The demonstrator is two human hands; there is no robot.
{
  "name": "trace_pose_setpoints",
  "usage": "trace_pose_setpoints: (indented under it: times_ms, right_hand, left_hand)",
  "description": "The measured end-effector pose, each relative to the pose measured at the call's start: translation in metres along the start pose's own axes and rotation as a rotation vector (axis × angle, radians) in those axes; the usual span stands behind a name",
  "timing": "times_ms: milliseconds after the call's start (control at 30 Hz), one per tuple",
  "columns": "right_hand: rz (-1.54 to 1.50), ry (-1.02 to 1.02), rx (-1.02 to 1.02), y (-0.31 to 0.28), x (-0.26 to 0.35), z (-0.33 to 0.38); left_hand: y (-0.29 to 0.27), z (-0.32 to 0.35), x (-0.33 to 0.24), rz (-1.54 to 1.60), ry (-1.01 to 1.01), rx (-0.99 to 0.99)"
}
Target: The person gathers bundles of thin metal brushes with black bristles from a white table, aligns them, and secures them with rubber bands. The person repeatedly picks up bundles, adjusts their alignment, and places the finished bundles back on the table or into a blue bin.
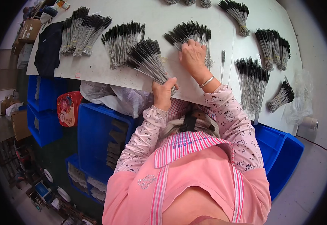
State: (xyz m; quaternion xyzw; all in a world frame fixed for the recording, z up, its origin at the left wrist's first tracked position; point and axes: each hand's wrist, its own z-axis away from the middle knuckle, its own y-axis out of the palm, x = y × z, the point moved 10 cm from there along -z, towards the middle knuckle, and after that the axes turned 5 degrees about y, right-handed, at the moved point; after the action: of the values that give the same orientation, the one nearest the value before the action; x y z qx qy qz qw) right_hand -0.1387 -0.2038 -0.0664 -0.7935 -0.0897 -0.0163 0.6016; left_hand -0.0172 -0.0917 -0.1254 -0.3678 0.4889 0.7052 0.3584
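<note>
My left hand point(162, 92) is closed round the looped wire ends of a bunch of thin tube brushes point(148, 56). Their black bristle ends fan out away from me, above the table. My right hand point(193, 58), with a bracelet at the wrist, is curled down on a spread pile of the same brushes point(188, 33). Its fingertips are partly hidden among the wire stems. Another loose pile of brushes point(122, 41) lies just left of the held bunch. A few single brushes point(222, 62) lie to the right of my right hand.
More brush bundles lie on the white table point(141, 80): a group at the far left point(81, 33), others at right point(251, 82) and far right point(272, 48). Dark cloth point(49, 50) covers the left end. Below stand blue crates point(92, 135), a red tin point(68, 108) and plastic bags point(111, 97).
</note>
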Motion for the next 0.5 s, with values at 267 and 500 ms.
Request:
trace_pose_setpoints:
  times_ms: [267, 500]
  right_hand:
    - [-0.237, 0.029, 0.016, 0.003, -0.016, -0.003]
    - [-0.548, 0.252, 0.267, 0.026, -0.048, -0.012]
  left_hand:
    - [-0.009, 0.001, -0.001, 0.030, 0.083, -0.097]
    - [-0.009, 0.004, -0.002, 0.027, 0.068, -0.113]
